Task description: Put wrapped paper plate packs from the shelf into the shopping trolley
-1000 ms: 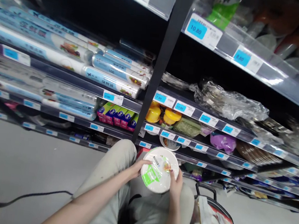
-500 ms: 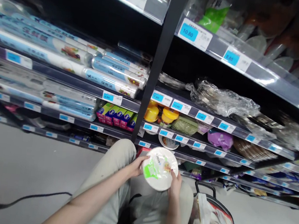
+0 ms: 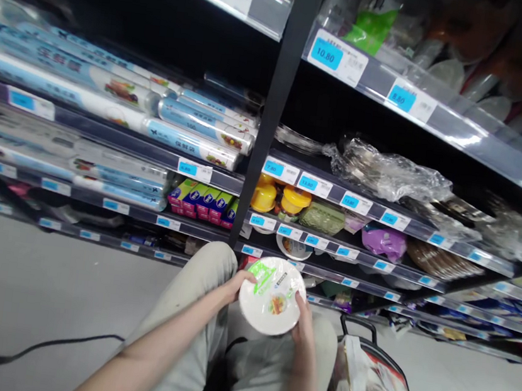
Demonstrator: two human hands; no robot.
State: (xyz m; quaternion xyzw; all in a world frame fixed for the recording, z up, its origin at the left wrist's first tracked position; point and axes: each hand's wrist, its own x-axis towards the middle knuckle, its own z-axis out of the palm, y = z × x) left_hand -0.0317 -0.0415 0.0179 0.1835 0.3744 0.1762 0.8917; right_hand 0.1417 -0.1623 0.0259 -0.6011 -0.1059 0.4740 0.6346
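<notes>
Holding a white round plate (image 3: 269,320) with both hands, lower centre of frame, above the lap. Left hand (image 3: 237,283) on the plate's left edge, its grip pinching the rim, thumb on the upper face by a bright green print (image 3: 264,275). Right hand (image 3: 304,320) on the right edge, its grip likewise pinching the rim, thumb on top; the fingers below are mostly hidden. A small food picture (image 3: 277,304) shows near the middle of the plate, under a shiny clear surface. Pale trousers (image 3: 185,303) to either side, knees bent toward the shelving.

Dark upright post (image 3: 272,105) runs from top centre down toward the left knee. Left of it, rolls in blue and white wrapping (image 3: 56,85) lie lengthwise; below them, purple and green boxes (image 3: 203,201) stand close to the post. Right of it, clear plastic packets (image 3: 392,173) at mid-height, then yellow tubs (image 3: 264,197) and a purple package (image 3: 383,241) one shelf lower. Blue and white price tags (image 3: 337,58) along the shelf edges. Lower right: a black-handled basket (image 3: 359,322) holding packaged goods. Lower left: a black cable (image 3: 33,345) over grey floor (image 3: 65,279).
</notes>
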